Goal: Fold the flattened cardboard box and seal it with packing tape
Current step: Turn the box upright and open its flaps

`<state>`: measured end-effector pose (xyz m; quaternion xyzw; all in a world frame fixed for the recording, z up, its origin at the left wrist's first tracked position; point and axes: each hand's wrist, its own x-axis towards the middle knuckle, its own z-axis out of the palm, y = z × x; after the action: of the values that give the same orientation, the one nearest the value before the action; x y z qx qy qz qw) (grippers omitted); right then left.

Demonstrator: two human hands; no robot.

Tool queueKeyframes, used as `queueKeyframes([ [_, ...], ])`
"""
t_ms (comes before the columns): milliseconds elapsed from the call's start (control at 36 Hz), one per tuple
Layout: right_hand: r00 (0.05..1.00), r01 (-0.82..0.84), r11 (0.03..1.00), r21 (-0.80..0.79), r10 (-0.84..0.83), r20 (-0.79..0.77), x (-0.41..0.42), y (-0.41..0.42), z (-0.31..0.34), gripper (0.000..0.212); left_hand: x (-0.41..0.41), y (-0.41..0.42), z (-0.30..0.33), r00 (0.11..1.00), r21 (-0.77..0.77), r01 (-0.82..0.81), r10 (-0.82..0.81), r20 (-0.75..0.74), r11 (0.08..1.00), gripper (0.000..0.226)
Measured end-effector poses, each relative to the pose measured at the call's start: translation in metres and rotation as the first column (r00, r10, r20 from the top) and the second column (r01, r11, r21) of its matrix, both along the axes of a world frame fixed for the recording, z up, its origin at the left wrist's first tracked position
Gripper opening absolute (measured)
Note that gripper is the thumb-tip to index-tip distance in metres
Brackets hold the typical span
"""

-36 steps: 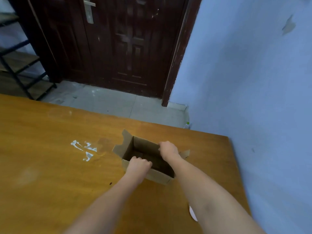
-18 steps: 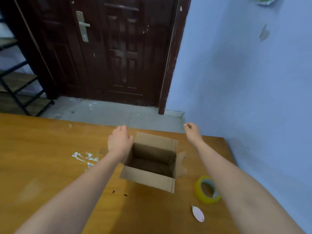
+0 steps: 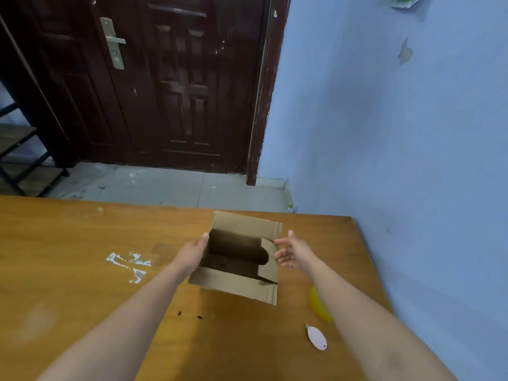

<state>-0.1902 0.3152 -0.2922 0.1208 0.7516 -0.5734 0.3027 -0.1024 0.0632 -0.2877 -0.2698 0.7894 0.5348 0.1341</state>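
A small brown cardboard box (image 3: 236,287) stands open-topped on the wooden table (image 3: 82,270), its far flap upright. My left hand (image 3: 192,253) lies flat against the box's left side, thumb at the rim. My right hand (image 3: 292,251) has spread fingers touching the right side flap (image 3: 268,261), which leans inward over the opening. A yellow roll of packing tape (image 3: 317,303) sits to the right of the box, mostly hidden behind my right forearm.
A small pink oval tool (image 3: 316,337) lies near the table's right front. White smears (image 3: 129,264) mark the table left of the box. A blue wall (image 3: 398,133) runs along the right edge. A dark door (image 3: 165,78) stands beyond the floor.
Both hands came in from the outspread side flaps to the box's sides. The right flap has swung up and inward. My right forearm now covers most of the tape roll.
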Motion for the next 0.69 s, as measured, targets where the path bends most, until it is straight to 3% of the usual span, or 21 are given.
queueKeyframes([
  [83,0.999,-0.008,0.997,0.071,0.011,-0.046,0.002,-0.009,-0.003,0.042,0.005,0.009,-0.005,0.998,-0.036,0.06,-0.06,-0.007,0.998,0.059],
  [167,0.969,-0.123,0.959,0.253,0.171,-0.178,0.002,-0.013,-0.012,0.03,0.008,0.011,-0.015,0.987,-0.176,0.158,-0.157,0.022,0.972,0.062],
  [361,0.87,-0.148,0.792,0.593,0.389,-0.303,0.013,-0.023,-0.024,0.036,0.009,0.01,-0.025,0.923,-0.44,0.383,-0.359,0.139,0.812,0.044],
  [528,0.882,-0.091,0.802,0.59,0.34,-0.326,0.011,-0.022,-0.032,0.041,0.017,0.004,-0.029,0.877,-0.372,0.479,-0.452,0.162,0.795,0.063],
  [694,0.96,0.049,0.95,0.309,0.041,-0.276,-0.008,-0.016,-0.026,0.076,0.031,-0.008,-0.031,0.828,-0.403,0.527,-0.559,0.044,0.748,0.093],
])
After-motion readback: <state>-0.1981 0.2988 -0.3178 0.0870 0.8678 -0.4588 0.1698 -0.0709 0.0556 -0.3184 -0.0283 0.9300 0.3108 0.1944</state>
